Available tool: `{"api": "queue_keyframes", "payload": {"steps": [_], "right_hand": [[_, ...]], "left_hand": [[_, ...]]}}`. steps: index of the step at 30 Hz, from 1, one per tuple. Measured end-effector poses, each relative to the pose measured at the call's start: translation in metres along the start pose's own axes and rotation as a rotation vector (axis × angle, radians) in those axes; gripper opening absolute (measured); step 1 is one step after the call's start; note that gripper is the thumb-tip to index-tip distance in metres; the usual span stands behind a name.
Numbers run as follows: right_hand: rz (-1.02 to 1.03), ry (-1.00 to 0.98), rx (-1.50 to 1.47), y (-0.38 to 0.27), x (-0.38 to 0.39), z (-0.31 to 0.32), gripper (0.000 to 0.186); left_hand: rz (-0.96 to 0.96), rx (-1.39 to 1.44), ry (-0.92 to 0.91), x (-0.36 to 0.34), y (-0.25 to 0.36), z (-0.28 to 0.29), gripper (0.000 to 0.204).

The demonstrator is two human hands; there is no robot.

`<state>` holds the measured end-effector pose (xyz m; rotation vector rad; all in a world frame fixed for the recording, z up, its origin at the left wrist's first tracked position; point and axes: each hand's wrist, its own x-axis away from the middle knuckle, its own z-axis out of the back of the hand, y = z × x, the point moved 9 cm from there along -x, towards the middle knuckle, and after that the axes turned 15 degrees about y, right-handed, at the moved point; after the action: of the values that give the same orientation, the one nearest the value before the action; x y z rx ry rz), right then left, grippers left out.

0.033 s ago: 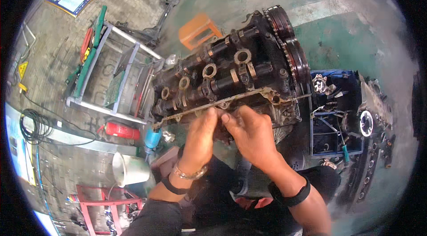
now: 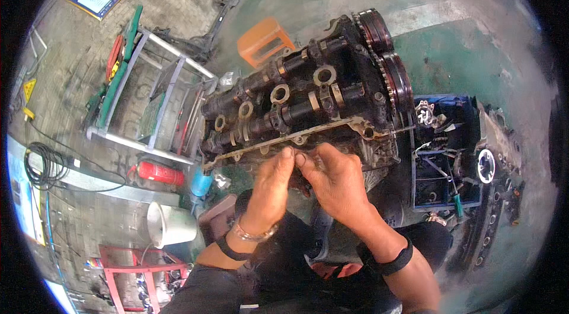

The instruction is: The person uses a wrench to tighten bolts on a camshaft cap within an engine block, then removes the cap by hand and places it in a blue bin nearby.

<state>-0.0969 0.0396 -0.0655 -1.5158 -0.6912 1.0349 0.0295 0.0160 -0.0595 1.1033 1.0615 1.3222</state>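
A black, oil-stained engine cylinder head (image 2: 284, 115) with exposed camshafts lies across the middle, two round sprockets (image 2: 394, 83) at its right end. Just below its near rail (image 2: 320, 128), my left hand (image 2: 272, 186) and my right hand (image 2: 332, 180) meet with fingertips close together. Both are closed, thumbs bent inward, at the side of the engine. Whatever they grip is too small or hidden to make out.
A blue parts bin (image 2: 447, 195) and loose engine parts (image 2: 492, 160) lie on the right. Left are a metal-framed cart (image 2: 136, 139), red extinguisher (image 2: 159, 173), cable coil (image 2: 44, 166), white bucket (image 2: 172, 225) and red stand (image 2: 133, 255). An orange stool (image 2: 261, 41) stands behind.
My hands have shifted very slightly at the engine's near side, with the fingers still closed. Nothing else has visibly moved.
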Motion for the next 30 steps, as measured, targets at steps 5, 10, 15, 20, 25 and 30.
{"api": "queue_keyframes", "payload": {"steps": [5, 10, 15, 20, 25, 30], "right_hand": [[0.042, 0.008, -0.055, -0.006, 0.003, 0.000, 0.024], [0.148, -0.096, 0.177, -0.006, 0.006, -0.006, 0.026], [0.375, -0.170, 0.338, -0.023, 0.008, -0.005, 0.023], [0.427, -0.174, 0.413, -0.032, 0.007, 0.002, 0.031], [0.437, -0.087, 0.298, -0.045, 0.003, 0.016, 0.026], [0.390, 0.087, 0.197, -0.052, -0.006, 0.032, 0.014]], "left_hand": [[0.392, 0.418, -0.025, 0.007, -0.041, -0.012, 0.038], [0.670, 0.556, -0.197, 0.013, -0.059, -0.041, 0.052], [0.712, 0.675, -0.214, 0.019, -0.058, -0.042, 0.048], [0.488, 0.817, -0.407, 0.024, -0.035, -0.050, 0.040], [0.583, 0.844, -0.289, 0.021, -0.042, -0.059, 0.033], [0.692, 0.884, -0.358, 0.024, -0.027, -0.070, 0.027]]}}
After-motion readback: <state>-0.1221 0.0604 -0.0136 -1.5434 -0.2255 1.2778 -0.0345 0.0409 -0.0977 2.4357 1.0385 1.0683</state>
